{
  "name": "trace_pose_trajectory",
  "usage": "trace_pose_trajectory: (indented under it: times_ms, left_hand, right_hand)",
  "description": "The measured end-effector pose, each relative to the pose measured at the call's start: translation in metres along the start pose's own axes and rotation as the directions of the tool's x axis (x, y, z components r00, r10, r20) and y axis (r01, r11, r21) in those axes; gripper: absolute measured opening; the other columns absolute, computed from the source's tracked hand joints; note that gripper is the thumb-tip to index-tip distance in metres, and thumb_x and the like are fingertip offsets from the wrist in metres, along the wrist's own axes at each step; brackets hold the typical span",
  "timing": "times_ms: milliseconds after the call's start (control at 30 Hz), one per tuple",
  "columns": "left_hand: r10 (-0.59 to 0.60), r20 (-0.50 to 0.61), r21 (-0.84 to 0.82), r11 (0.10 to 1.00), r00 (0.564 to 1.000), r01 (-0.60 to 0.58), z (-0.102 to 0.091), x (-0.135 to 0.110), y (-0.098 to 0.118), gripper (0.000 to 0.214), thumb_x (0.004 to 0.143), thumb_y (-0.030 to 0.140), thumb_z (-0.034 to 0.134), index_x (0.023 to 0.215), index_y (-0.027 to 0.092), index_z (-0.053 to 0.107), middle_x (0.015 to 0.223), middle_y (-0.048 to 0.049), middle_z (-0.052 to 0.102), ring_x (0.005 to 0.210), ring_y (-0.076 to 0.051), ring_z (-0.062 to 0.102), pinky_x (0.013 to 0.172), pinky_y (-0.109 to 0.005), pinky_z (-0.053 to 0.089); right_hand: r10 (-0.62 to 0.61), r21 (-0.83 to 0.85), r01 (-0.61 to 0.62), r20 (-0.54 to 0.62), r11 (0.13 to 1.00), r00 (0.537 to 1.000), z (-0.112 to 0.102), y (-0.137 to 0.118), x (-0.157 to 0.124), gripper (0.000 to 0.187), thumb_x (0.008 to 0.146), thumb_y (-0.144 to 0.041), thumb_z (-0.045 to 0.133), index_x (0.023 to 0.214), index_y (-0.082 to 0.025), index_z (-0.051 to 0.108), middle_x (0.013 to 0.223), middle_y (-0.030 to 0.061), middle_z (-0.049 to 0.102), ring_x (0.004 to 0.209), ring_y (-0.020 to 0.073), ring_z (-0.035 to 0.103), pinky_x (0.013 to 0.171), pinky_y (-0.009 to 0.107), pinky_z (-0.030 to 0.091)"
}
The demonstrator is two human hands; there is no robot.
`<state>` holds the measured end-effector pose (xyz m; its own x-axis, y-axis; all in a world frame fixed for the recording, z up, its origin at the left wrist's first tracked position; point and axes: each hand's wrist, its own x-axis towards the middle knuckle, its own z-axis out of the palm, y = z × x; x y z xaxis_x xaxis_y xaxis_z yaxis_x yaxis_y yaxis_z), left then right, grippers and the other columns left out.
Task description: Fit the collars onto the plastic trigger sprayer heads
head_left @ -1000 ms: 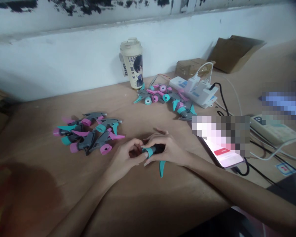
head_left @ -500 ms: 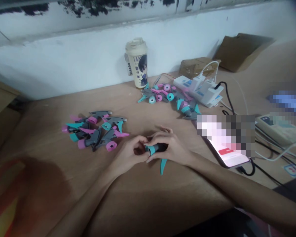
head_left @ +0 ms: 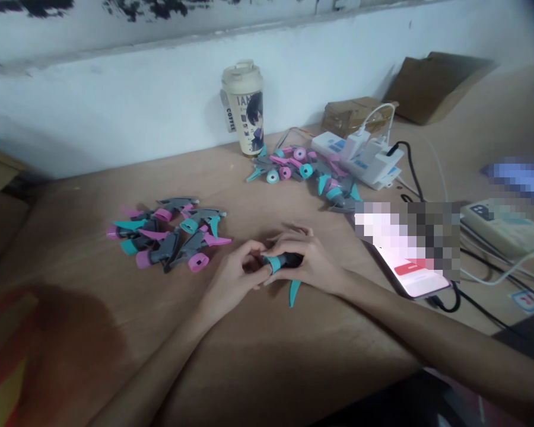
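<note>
Both hands are closed on one grey and teal trigger spray head [head_left: 275,263] just above the tabletop. My right hand [head_left: 309,261] wraps around its grey body, and the teal trigger sticks out below the palm. At the open end of the teal collar, my left hand [head_left: 240,270] presses with thumb and fingers; what its fingertips touch inside is hidden. To the left lies a pile of grey spray heads [head_left: 171,237] with pink or teal collars and triggers. Another group of similar spray heads [head_left: 300,166] lies farther back.
A lidded coffee cup [head_left: 244,112] stands against the wall. Behind and right are a power strip [head_left: 369,160] with plugs, a cardboard box [head_left: 351,115] and cables. A lit phone [head_left: 409,267] lies right of my right hand, with a pale box-shaped device [head_left: 507,228] beyond it.
My left thumb has moved in against the teal collar, and the left fingers have closed in around its end. My right hand keeps its grip. The whole view has shifted slightly.
</note>
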<state>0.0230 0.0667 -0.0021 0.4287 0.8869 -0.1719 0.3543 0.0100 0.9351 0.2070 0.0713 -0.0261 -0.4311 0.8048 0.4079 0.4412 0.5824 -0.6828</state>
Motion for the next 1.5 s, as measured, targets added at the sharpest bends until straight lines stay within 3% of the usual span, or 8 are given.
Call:
trace_pose_trajectory:
  times_ms: [300, 567, 833, 1033, 1200, 1333, 1500]
  left_hand:
    - [0.026, -0.052, 0.054, 0.998, 0.998, -0.023, 0.002, -0.002, -0.008, 0.019, 0.078, 0.027, 0.057, 0.094, 0.018, 0.052, 0.066, 0.0035, 0.053, 0.057, -0.01, 0.053, 0.048, -0.019, 0.046]
    - [0.088, -0.16, 0.272, 0.961, 0.983, -0.042, 0.008, -0.006, 0.0, 0.018, 0.076, 0.022, 0.056, 0.093, 0.018, 0.055, 0.069, 0.0018, 0.058, 0.059, -0.011, 0.055, 0.051, -0.02, 0.047]
    - [0.158, -0.288, 0.405, 0.914, 0.944, -0.03, 0.016, -0.008, 0.004, 0.02, 0.077, 0.019, 0.056, 0.097, 0.019, 0.055, 0.085, -0.0019, 0.065, 0.076, -0.016, 0.062, 0.07, -0.029, 0.05]
    - [0.156, -0.417, 0.354, 0.935, 0.895, 0.002, 0.02, -0.008, 0.003, 0.016, 0.074, 0.022, 0.06, 0.089, 0.019, 0.054, 0.08, -0.001, 0.063, 0.068, -0.015, 0.061, 0.062, -0.026, 0.05]
    - [0.251, -0.4, 0.499, 0.867, 0.881, -0.02, 0.021, -0.008, 0.005, 0.003, 0.074, 0.017, 0.058, 0.076, 0.018, 0.06, 0.07, 0.0006, 0.062, 0.064, -0.014, 0.057, 0.061, -0.025, 0.045]
    - [0.364, -0.371, 0.603, 0.794, 0.854, -0.076, 0.023, -0.008, 0.003, 0.008, 0.075, 0.014, 0.056, 0.072, 0.018, 0.062, 0.069, 0.0008, 0.062, 0.063, -0.012, 0.055, 0.06, -0.024, 0.042]
    - [0.34, -0.407, 0.602, 0.798, 0.848, -0.032, 0.016, -0.005, -0.003, 0.009, 0.076, 0.018, 0.056, 0.07, 0.018, 0.063, 0.069, 0.0, 0.063, 0.063, -0.013, 0.056, 0.06, -0.024, 0.043]
  right_hand:
    - [0.001, -0.061, -0.001, 0.005, 0.998, 1.0, -0.001, -0.003, 0.001, 0.026, 0.071, -0.043, 0.069, 0.09, -0.026, 0.064, 0.094, 0.0005, 0.068, 0.103, 0.0202, 0.06, 0.102, 0.046, 0.022]
    - [-0.03, -0.147, 0.029, -0.004, 0.989, 1.0, 0.001, -0.002, 0.001, 0.02, 0.073, -0.037, 0.069, 0.09, -0.026, 0.064, 0.092, -0.0014, 0.068, 0.104, 0.0195, 0.059, 0.102, 0.044, 0.018]
    - [-0.025, -0.201, 0.011, -0.067, 0.98, 0.997, 0.005, -0.005, 0.0, 0.019, 0.074, -0.025, 0.068, 0.091, -0.027, 0.063, 0.096, -0.0025, 0.069, 0.107, 0.0193, 0.057, 0.105, 0.045, 0.012]
    - [-0.024, -0.239, -0.004, -0.112, 0.971, 0.993, 0.006, -0.005, -0.001, 0.018, 0.074, -0.026, 0.067, 0.092, -0.026, 0.063, 0.095, -0.0015, 0.069, 0.105, 0.0191, 0.057, 0.104, 0.045, 0.014]
    - [-0.013, -0.257, -0.021, -0.13, 0.966, 0.991, 0.007, -0.005, 0.0, 0.017, 0.074, -0.025, 0.066, 0.091, -0.026, 0.063, 0.093, -0.0019, 0.07, 0.104, 0.0197, 0.057, 0.104, 0.045, 0.013]
    - [-0.013, -0.272, -0.021, -0.121, 0.962, 0.993, 0.009, -0.004, 0.0, 0.019, 0.074, -0.024, 0.066, 0.093, -0.026, 0.063, 0.094, -0.0027, 0.07, 0.104, 0.0188, 0.057, 0.105, 0.044, 0.012]
    - [0.005, -0.267, -0.043, -0.141, 0.963, 0.99, 0.008, -0.003, 0.0, 0.016, 0.076, -0.03, 0.067, 0.091, -0.026, 0.063, 0.094, -0.0028, 0.07, 0.102, 0.0187, 0.058, 0.105, 0.045, 0.014]
